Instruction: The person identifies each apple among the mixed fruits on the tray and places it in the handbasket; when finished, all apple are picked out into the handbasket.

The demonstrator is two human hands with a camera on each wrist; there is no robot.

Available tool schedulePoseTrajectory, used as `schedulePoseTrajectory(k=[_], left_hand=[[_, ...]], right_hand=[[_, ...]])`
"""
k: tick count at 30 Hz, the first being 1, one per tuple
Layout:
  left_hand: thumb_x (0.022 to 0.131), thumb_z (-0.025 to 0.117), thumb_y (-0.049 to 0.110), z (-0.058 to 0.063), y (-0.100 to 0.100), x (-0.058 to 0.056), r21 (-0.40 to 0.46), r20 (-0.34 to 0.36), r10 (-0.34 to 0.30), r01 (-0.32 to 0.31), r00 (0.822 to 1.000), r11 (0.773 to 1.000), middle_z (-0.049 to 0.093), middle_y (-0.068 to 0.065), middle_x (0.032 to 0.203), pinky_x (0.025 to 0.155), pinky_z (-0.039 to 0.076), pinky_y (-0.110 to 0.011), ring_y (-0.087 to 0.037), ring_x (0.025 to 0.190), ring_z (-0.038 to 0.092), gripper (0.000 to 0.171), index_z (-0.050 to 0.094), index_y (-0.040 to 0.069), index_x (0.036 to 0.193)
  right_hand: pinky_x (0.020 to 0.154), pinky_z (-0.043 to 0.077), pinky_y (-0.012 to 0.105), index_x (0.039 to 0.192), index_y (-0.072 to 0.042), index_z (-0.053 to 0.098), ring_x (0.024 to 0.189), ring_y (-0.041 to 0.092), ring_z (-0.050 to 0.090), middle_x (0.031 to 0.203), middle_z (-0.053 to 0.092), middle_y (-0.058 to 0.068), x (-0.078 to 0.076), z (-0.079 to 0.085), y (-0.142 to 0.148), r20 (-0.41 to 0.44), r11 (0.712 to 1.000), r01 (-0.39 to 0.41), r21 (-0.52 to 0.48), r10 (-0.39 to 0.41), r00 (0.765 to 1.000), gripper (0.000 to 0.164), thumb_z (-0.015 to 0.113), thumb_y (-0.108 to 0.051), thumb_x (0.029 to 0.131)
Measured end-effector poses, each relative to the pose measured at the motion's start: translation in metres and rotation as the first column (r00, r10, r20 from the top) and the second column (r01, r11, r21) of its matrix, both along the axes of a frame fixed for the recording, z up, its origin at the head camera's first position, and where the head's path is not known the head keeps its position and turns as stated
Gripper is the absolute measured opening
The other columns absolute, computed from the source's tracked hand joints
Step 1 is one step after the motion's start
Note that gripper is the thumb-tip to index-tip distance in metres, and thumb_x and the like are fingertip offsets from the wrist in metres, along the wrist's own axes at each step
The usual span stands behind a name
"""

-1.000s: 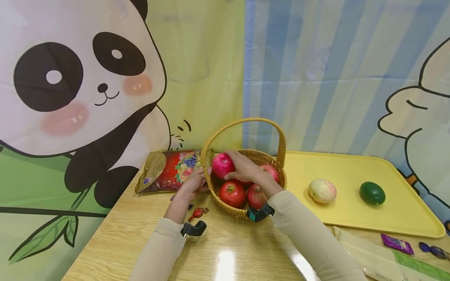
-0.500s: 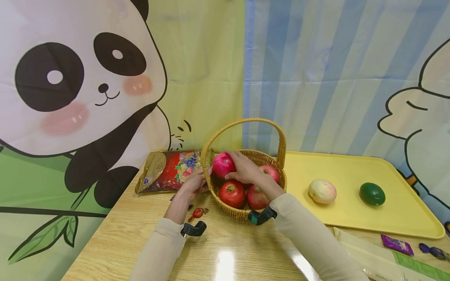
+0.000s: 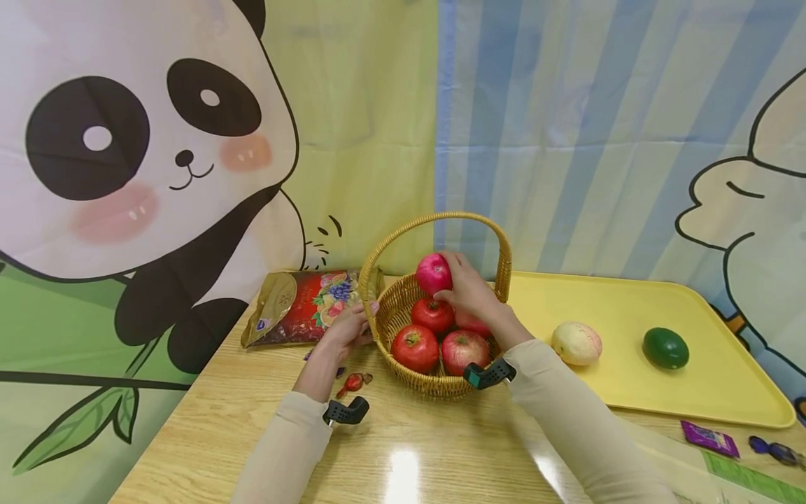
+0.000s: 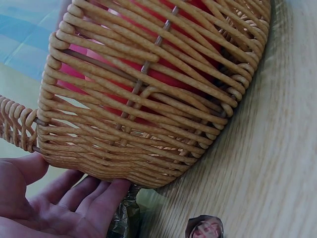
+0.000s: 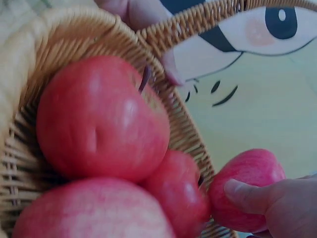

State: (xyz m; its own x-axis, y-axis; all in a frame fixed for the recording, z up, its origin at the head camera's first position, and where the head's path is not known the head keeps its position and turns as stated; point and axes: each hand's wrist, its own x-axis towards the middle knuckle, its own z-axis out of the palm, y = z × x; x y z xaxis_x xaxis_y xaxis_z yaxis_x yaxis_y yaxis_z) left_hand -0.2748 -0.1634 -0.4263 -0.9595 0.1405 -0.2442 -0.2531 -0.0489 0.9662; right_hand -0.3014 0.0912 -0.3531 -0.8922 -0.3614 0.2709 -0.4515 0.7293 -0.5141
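In the head view my right hand [image 3: 469, 285] grips a deep pink apple [image 3: 434, 274] above the back of the wicker basket [image 3: 393, 308]. The right wrist view shows the thumb pressed on that apple [image 5: 245, 186], beside a smaller red one [image 5: 181, 193]. Below it in the basket lie a red apple [image 3: 433, 315], another red apple [image 3: 415, 348] at the front left and a streaked apple [image 3: 464, 352]; one more is partly behind my right hand. My left hand [image 3: 345, 331] holds the basket's left side, thumb at the rim by the handle, fingers against the outer wall [image 4: 114, 163].
Left of the basket lies a red-gold candy bag [image 3: 308, 304], with a red wrapped candy [image 3: 355, 382] in front. A yellow tray [image 3: 620, 301] at right bears a pale peach-like fruit [image 3: 576, 343] and a dark green oval fruit [image 3: 666, 348]. A purple packet [image 3: 709, 439] lies before it.
My right hand has carried the deep pink apple from the basket's left side to the right and back, uncovering the red apple beneath. My left hand stays at the basket's side.
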Motion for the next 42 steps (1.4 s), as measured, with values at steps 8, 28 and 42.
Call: schedulePoseTrajectory(k=[8, 28, 42], left_hand=[[0.102, 0.05, 0.03, 0.0, 0.0, 0.002, -0.013, 0.01, 0.01, -0.01, 1.0, 1.0, 0.05, -0.017, 0.143, 0.104, 0.044, -0.049, -0.028, 0.138, 0.043, 0.044, 0.049, 0.009, 0.141], [0.103, 0.048, 0.029, 0.005, 0.0, 0.003, -0.017, 0.002, -0.009, 0.009, 1.0, 1.0, 0.047, -0.019, 0.146, 0.107, 0.041, -0.051, -0.029, 0.14, 0.041, 0.047, 0.044, 0.009, 0.145], [0.101, 0.051, 0.032, 0.001, 0.0, 0.0, -0.035, 0.02, 0.016, -0.015, 1.0, 0.999, 0.051, -0.015, 0.143, 0.1, 0.049, -0.042, -0.027, 0.136, 0.047, 0.046, 0.048, 0.012, 0.143]], right_hand=[[0.1, 0.046, 0.056, 0.149, -0.009, 0.028, 0.122, 0.043, 0.052, 0.145, 0.035, 0.022, -0.004, -0.01, 0.011, 0.033, 0.997, 0.065, 0.04, -0.066, 0.997, 0.081, 0.076, -0.012, 0.084], [0.099, 0.047, 0.056, 0.148, -0.003, 0.028, 0.119, 0.045, 0.054, 0.141, 0.039, 0.025, -0.004, -0.011, 0.009, 0.047, 0.99, 0.12, 0.07, -0.123, 0.991, 0.084, 0.079, -0.018, 0.082], [0.097, 0.048, 0.053, 0.135, 0.005, 0.033, 0.115, 0.044, 0.057, 0.127, 0.052, 0.03, 0.001, -0.014, 0.01, 0.052, 0.984, 0.176, 0.013, -0.176, 0.983, 0.079, 0.081, -0.024, 0.079]])
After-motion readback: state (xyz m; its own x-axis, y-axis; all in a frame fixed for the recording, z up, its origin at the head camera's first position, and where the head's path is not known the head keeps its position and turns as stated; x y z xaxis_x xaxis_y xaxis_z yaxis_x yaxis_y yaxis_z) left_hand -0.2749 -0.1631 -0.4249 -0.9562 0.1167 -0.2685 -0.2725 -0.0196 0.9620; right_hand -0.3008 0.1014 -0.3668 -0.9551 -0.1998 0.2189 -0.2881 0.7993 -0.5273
